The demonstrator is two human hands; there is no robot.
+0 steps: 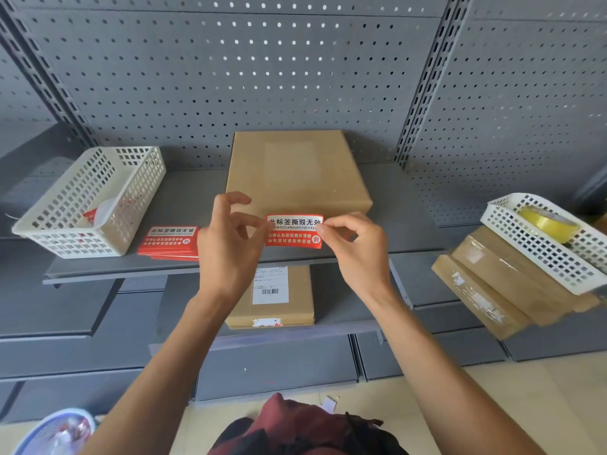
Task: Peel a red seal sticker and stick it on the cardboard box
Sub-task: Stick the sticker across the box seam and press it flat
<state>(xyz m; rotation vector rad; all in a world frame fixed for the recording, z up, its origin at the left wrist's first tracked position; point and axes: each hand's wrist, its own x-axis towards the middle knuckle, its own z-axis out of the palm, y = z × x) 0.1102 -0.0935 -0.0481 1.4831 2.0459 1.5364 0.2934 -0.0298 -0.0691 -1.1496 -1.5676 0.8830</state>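
- One red seal sticker point(293, 231), pinched at both ends by left hand point(230, 244) and right hand point(356, 247), each grip closed on it, just before cardboard box point(297, 174).
- Spare sticker stack point(169, 243) on shelf point(203, 192).

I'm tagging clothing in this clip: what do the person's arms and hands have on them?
Nothing that shows. The left hand and right hand are bare, with no gloves, rings or watch visible, and both forearms are uncovered up to the frame's bottom edge, so no sleeves appear.

White baskets point(95, 205) flank the grey shelf point(407, 205).
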